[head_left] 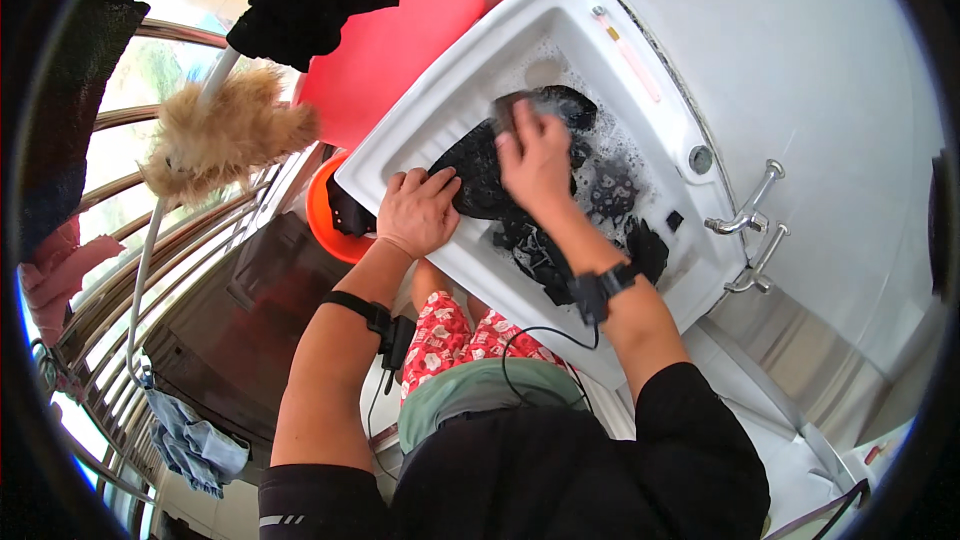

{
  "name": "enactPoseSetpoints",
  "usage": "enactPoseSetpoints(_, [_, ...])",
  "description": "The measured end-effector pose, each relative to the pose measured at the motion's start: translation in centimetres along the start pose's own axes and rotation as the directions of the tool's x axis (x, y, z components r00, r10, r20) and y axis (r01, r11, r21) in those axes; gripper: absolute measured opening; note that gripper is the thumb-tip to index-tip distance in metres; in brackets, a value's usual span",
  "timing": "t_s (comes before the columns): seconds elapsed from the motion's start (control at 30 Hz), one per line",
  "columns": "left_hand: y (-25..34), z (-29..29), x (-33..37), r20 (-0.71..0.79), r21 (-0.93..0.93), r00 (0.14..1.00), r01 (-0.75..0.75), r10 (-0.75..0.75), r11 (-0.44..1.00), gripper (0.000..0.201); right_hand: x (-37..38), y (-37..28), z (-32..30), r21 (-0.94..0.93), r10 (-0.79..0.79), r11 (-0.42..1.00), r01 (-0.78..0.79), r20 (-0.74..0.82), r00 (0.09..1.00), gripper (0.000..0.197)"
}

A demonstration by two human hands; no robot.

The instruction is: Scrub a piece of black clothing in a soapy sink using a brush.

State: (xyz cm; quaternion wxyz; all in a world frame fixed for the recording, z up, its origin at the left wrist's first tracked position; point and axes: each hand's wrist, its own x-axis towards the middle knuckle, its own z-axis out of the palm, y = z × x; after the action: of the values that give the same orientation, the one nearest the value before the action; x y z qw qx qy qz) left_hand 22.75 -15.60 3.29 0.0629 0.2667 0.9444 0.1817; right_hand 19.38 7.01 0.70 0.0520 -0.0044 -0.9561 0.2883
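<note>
A wet black garment [470, 178] lies spread over the ribbed slope of a white laundry sink [400, 140]. My left hand [418, 208] presses the garment's near edge down at the sink's rim, fingers bent over the cloth. Above the fabric, my right hand [535, 160] is closed around a dark scrubbing brush [510, 112], blurred by motion; its bristles are hidden. More black cloth [540, 260] sits in the sudsy water of the basin, partly under my right forearm.
Two metal taps [745, 212] jut from the wall at the right. A pink toothbrush-like stick [635, 60] rests on the sink's far ledge. An orange bucket [335, 210] holding dark cloth and a red plastic basin [400, 50] stand left. Fluffy tan item [225, 135] and jeans [195, 440] hang by the railing.
</note>
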Motion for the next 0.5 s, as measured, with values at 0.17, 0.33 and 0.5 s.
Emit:
enactPoseSetpoints(0.17, [0.2,0.3,0.4,0.052,-0.001,0.999,-0.001,0.001,1.000,0.032,-0.9,-1.0,0.3,-0.105,-0.117,0.984,0.143,0.227,0.967,0.053])
enactPoseSetpoints(0.33, [0.0,1.1,-0.2,0.020,-0.017,1.000,0.017,-0.016,1.000,0.029,2.2,1.1,0.7,-0.193,-0.007,0.981,0.029,0.115,0.993,0.050])
enactPoseSetpoints(0.5, [0.2,0.6,-0.1,0.137,-0.022,0.990,0.048,-0.044,0.999,0.029,-2.8,-2.1,-1.0,-0.038,-0.144,0.985,0.166,0.335,0.931,0.052])
